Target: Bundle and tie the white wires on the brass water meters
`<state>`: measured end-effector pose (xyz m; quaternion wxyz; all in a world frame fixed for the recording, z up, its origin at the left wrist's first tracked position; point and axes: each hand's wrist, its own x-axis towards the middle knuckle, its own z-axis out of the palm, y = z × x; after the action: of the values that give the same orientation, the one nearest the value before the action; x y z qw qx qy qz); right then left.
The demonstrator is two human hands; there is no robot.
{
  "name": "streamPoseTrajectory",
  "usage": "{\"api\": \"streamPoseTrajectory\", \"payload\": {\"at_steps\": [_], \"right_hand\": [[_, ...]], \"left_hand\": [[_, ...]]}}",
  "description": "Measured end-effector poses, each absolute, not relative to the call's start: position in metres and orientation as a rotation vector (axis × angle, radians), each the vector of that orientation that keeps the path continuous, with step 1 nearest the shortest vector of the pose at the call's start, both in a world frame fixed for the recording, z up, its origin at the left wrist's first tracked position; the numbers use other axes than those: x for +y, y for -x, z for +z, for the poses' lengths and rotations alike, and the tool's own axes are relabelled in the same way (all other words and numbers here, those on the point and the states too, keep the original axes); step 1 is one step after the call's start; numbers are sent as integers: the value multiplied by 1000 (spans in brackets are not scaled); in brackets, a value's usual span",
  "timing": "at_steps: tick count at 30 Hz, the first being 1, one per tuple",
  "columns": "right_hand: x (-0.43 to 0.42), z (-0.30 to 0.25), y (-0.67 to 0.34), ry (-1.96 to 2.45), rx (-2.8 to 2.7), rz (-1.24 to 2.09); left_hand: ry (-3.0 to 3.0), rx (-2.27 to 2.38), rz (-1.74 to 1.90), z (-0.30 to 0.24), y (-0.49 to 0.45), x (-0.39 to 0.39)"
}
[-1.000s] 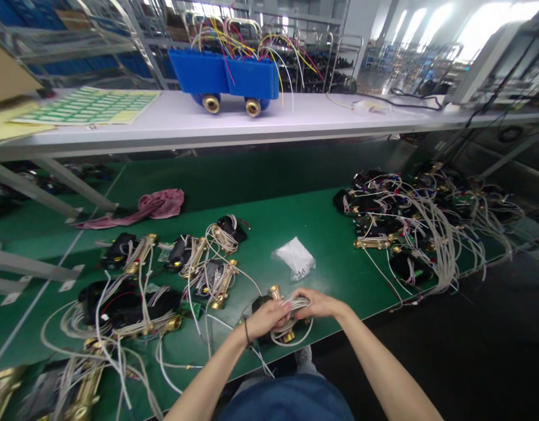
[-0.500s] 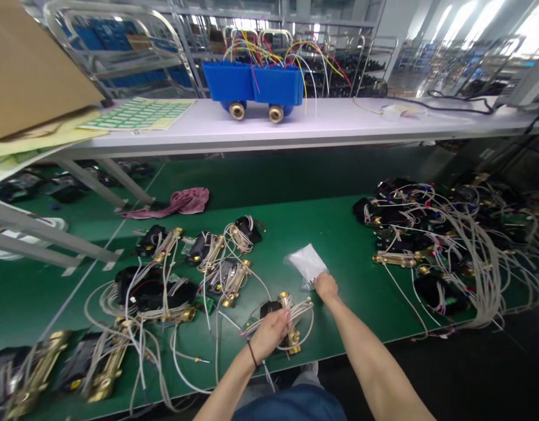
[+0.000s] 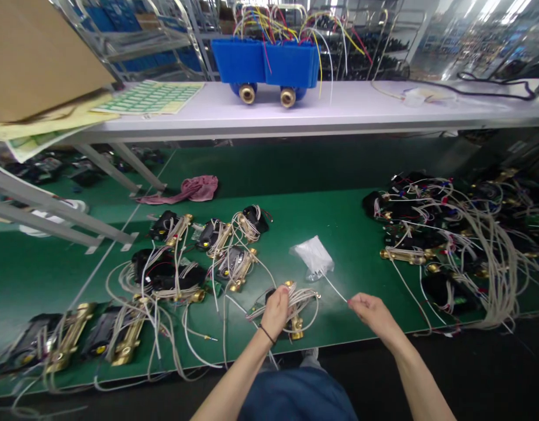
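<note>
Inside a factory hall (image 3: pixel 466 41) lined with metal racks (image 3: pixel 151 37), a long green surface (image 3: pixel 335 213), strewn at both ends. Across the back, a raised white shelf (image 3: pixel 361 105), bearing a cardboard box (image 3: pixel 41 64) at its left end. To the right on the green, a dense heap of black units (image 3: pixel 407 209), tangled in pale cables (image 3: pixel 493 275); to the left, a looser group of black-and-brass units (image 3: pixel 105 330). On the shelf, two blue housings (image 3: pixel 291 63) side by side, brass fittings (image 3: pixel 247 94) facing front, with red, yellow and white wires (image 3: pixel 273 26) rising from the tops. Toward the back left, a crumpled pink cloth (image 3: pixel 201 188). Near the front edge, between both groups, a lone brass-fitted unit (image 3: pixel 297 327), partly hidden by a coil of beige cable (image 3: pixel 302 298); curled closed on that coil, the left hand (image 3: pixel 277 309). Just beyond, a clear plastic bag (image 3: pixel 313 259) holding white strips (image 3: pixel 315 248). Well apart from the left, the right hand (image 3: pixel 373 313), thumb and fingertips pinched on one end of a thin white strip (image 3: pixel 335 288), its other end at the bag's near edge.
</note>
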<state>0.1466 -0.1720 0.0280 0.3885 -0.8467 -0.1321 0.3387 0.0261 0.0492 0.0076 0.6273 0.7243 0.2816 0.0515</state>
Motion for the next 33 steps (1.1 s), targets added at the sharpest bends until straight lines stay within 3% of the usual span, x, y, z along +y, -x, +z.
{"api": "streamPoseTrajectory", "payload": {"at_steps": [3,12,24,33], "right_hand": [[-177,36,-113,1843,-312,1076],[-173,29,-80,1649,-221,1315],[-96,22,-80,1751,-397,964],[-84,69,-91,2313,-804,557]], "left_hand": [[-1642,691,142,2,-27,49],[-1584,835,101,9,-25,48],[-1545,666,156,-8,-22,44],[-1748,395,202,2,-13,45]]}}
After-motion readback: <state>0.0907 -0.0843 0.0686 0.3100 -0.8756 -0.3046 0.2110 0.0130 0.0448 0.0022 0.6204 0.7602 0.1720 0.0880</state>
